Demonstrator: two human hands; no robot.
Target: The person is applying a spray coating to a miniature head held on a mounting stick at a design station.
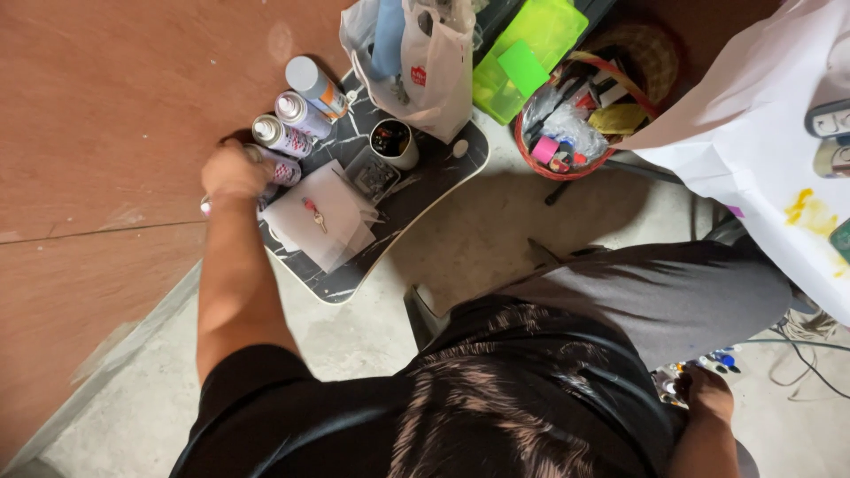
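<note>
Fingers (232,158) gripping spray can (282,168) (left hand (232,173))

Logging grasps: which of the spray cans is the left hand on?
The left hand covers the spray can nearest the person; the other three cans stand free beyond it.

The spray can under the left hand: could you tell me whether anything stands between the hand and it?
Nothing visible does. The left hand is already closed over a spray can lying at the left edge of the dark marbled tray. Three more spray cans lie just beyond, and clear plastic sheets lie beside it.
</note>
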